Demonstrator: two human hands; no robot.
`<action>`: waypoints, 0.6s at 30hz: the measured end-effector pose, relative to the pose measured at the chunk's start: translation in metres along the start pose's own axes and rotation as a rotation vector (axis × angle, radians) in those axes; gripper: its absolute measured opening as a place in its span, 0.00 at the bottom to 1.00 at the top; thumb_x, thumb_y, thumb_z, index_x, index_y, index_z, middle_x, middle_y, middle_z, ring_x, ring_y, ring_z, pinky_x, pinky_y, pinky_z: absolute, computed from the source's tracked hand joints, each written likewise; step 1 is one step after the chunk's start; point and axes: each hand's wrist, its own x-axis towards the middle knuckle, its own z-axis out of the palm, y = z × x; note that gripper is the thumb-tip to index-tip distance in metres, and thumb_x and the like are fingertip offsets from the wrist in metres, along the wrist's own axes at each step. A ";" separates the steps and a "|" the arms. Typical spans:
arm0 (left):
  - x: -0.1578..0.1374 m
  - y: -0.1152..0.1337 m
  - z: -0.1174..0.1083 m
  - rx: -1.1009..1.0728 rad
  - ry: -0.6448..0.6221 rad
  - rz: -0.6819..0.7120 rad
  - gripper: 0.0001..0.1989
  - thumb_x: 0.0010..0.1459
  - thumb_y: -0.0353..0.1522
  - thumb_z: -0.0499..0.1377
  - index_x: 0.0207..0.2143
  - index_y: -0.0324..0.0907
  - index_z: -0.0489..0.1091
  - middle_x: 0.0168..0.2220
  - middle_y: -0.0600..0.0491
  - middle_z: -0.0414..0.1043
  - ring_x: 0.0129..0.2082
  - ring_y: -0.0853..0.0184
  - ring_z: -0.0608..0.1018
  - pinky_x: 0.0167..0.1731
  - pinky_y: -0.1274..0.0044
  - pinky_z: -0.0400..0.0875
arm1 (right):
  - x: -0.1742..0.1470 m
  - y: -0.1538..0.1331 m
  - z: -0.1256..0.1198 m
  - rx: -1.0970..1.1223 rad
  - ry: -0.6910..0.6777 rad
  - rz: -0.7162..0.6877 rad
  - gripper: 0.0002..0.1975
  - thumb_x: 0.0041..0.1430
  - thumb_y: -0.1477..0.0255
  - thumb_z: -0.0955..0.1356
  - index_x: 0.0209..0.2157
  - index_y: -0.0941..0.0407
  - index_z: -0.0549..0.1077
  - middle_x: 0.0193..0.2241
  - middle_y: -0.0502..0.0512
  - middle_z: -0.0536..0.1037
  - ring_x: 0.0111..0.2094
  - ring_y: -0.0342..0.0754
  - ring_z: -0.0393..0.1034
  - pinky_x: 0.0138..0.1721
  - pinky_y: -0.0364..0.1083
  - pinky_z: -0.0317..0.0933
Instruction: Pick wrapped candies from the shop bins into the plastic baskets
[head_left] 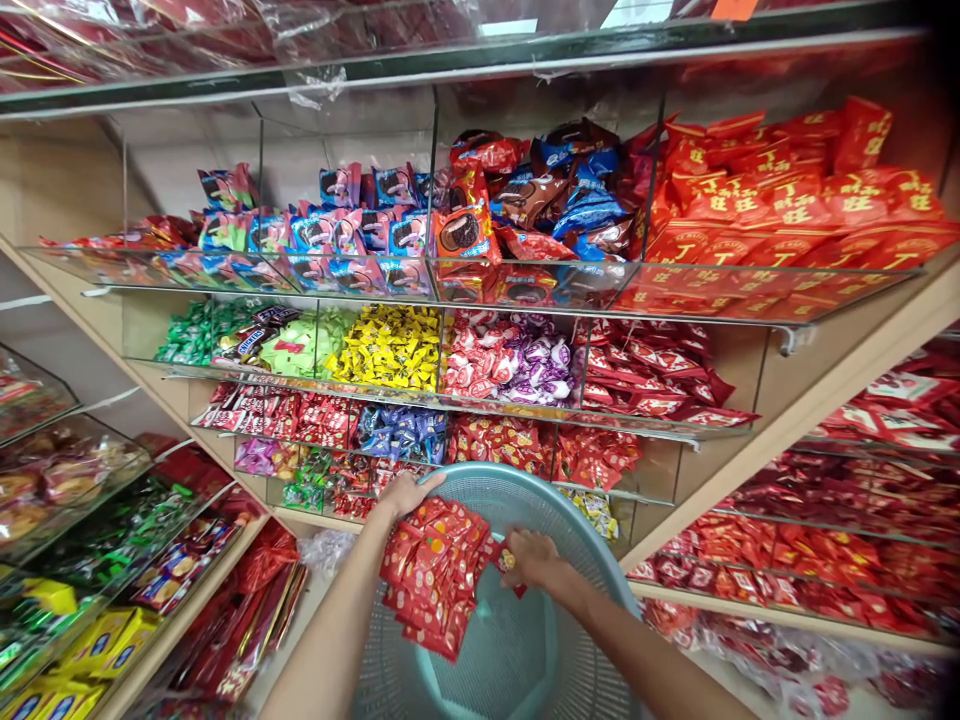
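My left hand (407,494) is at the back left of a blue-green plastic basket (592,530), its thumb reaching toward the rim. It appears to hold a thick bunch of red candy packets (436,572) with orange and yellow prints, which hangs inside the basket; most of its fingers are hidden. To the right, my right hand (532,560) is closed on a small red packet (504,562), slightly blurred, just beside the bunch. Below both hands the basket's pale bottom (487,660) shows.
Ahead rises a tiered shelf with clear dividers (435,290), stocked with yellow candies (386,345), purple-white candies (541,368) and red bags (795,200). More racks flank it, with yellow packs (112,640) at left and red packets (795,550) at right.
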 end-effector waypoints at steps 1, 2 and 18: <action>0.000 0.000 0.000 -0.001 0.003 0.002 0.35 0.41 0.60 0.47 0.30 0.39 0.73 0.36 0.44 0.76 0.36 0.56 0.76 0.35 0.73 0.66 | 0.001 0.001 0.000 0.018 0.008 0.016 0.33 0.34 0.67 0.75 0.46 0.59 0.68 0.43 0.63 0.73 0.44 0.57 0.69 0.43 0.51 0.63; 0.000 0.000 -0.001 -0.003 0.009 0.002 0.35 0.41 0.60 0.47 0.31 0.39 0.73 0.36 0.44 0.76 0.37 0.56 0.76 0.35 0.73 0.66 | 0.001 0.002 0.001 0.028 0.014 0.031 0.32 0.35 0.66 0.74 0.46 0.59 0.68 0.42 0.64 0.73 0.43 0.58 0.69 0.43 0.52 0.64; -0.004 0.004 -0.002 0.003 0.028 -0.022 0.38 0.40 0.61 0.47 0.33 0.38 0.73 0.37 0.41 0.75 0.38 0.54 0.76 0.36 0.71 0.66 | 0.005 -0.005 0.009 -0.067 0.033 -0.027 0.18 0.45 0.83 0.66 0.41 0.60 0.72 0.44 0.64 0.72 0.44 0.55 0.68 0.43 0.51 0.63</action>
